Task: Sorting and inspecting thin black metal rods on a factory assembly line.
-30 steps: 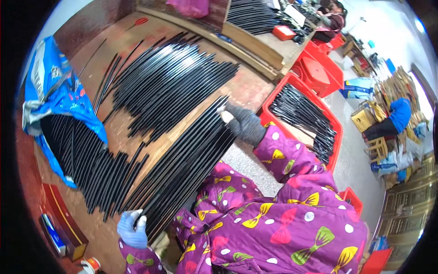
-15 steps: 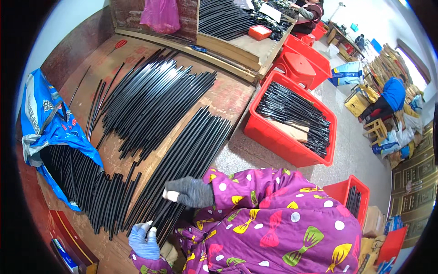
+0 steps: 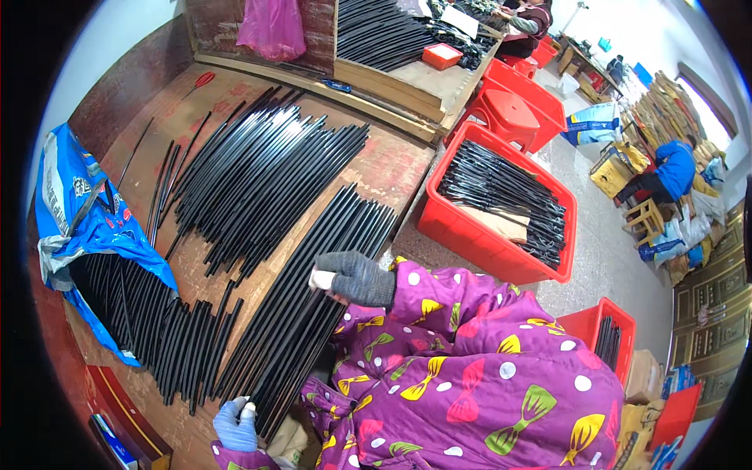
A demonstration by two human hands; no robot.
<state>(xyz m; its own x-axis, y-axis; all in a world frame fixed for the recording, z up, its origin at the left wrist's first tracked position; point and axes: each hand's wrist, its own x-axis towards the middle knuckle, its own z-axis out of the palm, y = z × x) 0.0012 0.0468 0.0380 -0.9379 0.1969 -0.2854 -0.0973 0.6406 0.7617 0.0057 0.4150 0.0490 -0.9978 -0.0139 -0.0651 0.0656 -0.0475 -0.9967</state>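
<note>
your right hand [image 3: 352, 278] lies flat across the row of black rods [image 3: 313, 305], whose long axis runs away from you; your left hand [image 3: 235, 423] cups their near ends.

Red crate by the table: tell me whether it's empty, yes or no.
No, the red crate holds a pile of black rods and a cardboard piece.

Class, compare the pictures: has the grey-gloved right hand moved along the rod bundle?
Yes. The right hand slid down the rod bundle from its far end toward the person.
</note>
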